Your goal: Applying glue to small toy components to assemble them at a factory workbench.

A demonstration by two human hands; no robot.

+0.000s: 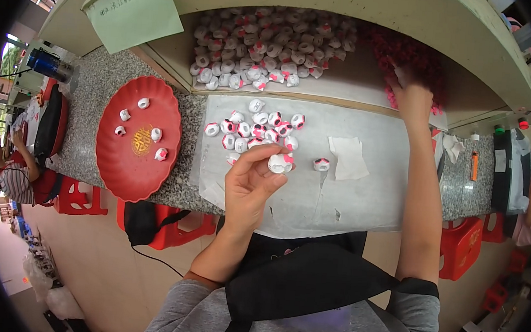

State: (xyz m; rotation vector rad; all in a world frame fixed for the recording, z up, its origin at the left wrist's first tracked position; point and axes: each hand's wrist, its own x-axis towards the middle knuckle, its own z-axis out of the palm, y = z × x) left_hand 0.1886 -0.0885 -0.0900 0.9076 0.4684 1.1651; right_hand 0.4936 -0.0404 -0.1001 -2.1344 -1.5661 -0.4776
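My left hand (248,186) pinches a small white hollow piece (281,163) with pink patches between thumb and fingertips, above the white work sheet (293,205). Just beyond it, several similar white pieces (257,130) with pink and black markings lie in a loose cluster. A single such piece (321,164) sits apart to the right, beside a crumpled white paper (348,158). My right hand (407,86) is stretched far forward into a heap of small bright pink parts (405,49) under the shelf. Its fingertips are partly hidden there, and their grip cannot be made out.
A large heap of white pieces (259,44) fills the back compartment. On the granite table (186,107) at left stands a red scalloped plate (111,166) holding several white pieces. A green note (134,12) hangs from the shelf; an orange stick-like object (474,166) lies at right. Other people sit at both sides.
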